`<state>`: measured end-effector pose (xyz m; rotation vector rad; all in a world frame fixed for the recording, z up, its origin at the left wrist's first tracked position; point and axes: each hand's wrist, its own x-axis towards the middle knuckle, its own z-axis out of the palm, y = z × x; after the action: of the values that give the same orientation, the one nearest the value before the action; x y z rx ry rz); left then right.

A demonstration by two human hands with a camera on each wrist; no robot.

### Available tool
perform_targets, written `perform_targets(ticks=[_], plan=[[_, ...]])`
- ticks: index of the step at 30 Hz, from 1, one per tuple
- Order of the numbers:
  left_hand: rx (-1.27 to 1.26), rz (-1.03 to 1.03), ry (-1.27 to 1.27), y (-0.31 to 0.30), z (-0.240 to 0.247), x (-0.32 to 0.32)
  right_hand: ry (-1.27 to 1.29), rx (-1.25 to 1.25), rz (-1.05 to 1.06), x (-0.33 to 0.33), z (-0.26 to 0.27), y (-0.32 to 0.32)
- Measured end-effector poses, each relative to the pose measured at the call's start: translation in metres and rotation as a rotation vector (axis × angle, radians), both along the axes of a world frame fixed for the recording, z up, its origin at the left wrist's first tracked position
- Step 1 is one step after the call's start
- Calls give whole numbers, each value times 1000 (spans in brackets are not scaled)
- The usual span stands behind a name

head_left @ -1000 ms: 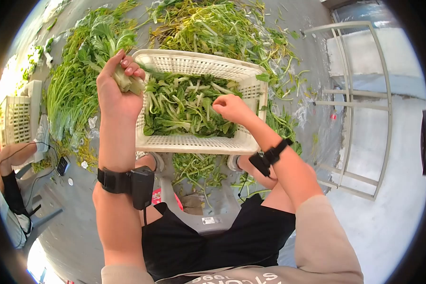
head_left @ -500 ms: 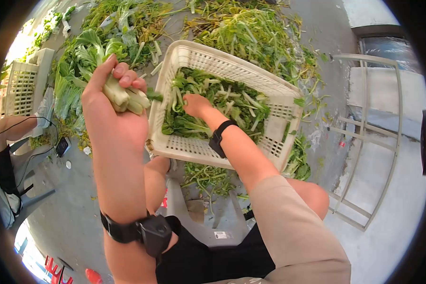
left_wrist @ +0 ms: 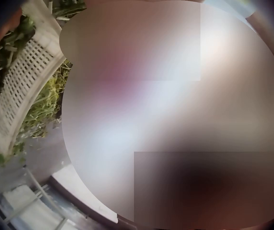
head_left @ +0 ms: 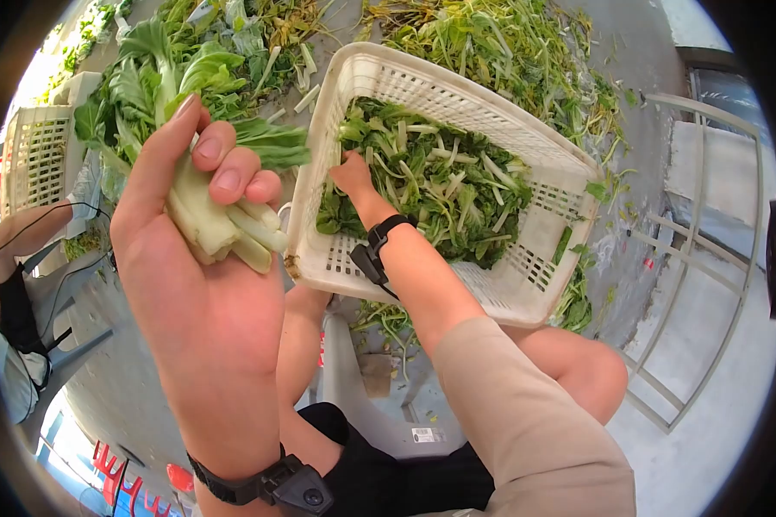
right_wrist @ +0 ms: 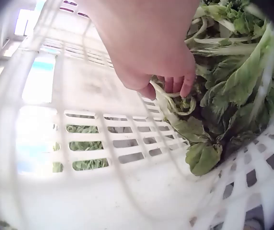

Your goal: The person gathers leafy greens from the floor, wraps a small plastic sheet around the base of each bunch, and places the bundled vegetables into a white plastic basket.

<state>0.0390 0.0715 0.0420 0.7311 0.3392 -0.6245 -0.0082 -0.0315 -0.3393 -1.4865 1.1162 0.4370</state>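
Note:
My left hand (head_left: pixel 211 215) is raised left of the basket, palm toward the head camera. Its curled fingers grip a bunch of leafy greens (head_left: pixel 203 211) by thick pale stems, cut ends down, leaves fanning out behind. Inside the white plastic basket (head_left: pixel 444 82), my right hand (head_left: pixel 353 175) is at the left end of a pile of loose greens (head_left: pixel 457 198). The right wrist view shows its fingers (right_wrist: pixel 177 84) curled around a thin pale stem (right_wrist: pixel 168 94) at the pile's edge. Most of the left wrist view is blurred, hiding the left hand.
Heaps of cut greens (head_left: pixel 491 52) cover the floor behind the basket. A metal frame (head_left: pixel 707 224) stands at right, another crate (head_left: pixel 39 159) at left beside a seated person's leg (head_left: pixel 26 233). Below the basket is a grey plastic stool (head_left: pixel 345 362).
My left hand has come closer to the head camera, still gripping the bunch. My right hand has moved left across the basket to its left end. The basket appears turned in view.

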Motion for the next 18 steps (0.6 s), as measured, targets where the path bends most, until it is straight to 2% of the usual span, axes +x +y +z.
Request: perform_targets(ticks=[3, 5, 9, 11, 12, 14, 18], plan=[[0, -22, 24, -5, -1, -2, -24, -28, 26, 4, -26, 5], [-18, -31, 44, -7, 0, -3, -5, 146, -116, 5, -19, 0], [39, -33, 14, -8, 0, -7, 62, 270, -209, 4, -4, -6], [45, -43, 10, -9, -1, -7, -4, 332, -269, -1, -5, -6], [45, -34, 9, -9, -3, -7, -7, 332, -271, -2, -6, -7], [46, -25, 7, -9, -5, -7, -71, 341, -89, -6, -9, -7], [55, -43, -10, -16, -11, -9, -114, 387, -189, -13, -6, -4]])
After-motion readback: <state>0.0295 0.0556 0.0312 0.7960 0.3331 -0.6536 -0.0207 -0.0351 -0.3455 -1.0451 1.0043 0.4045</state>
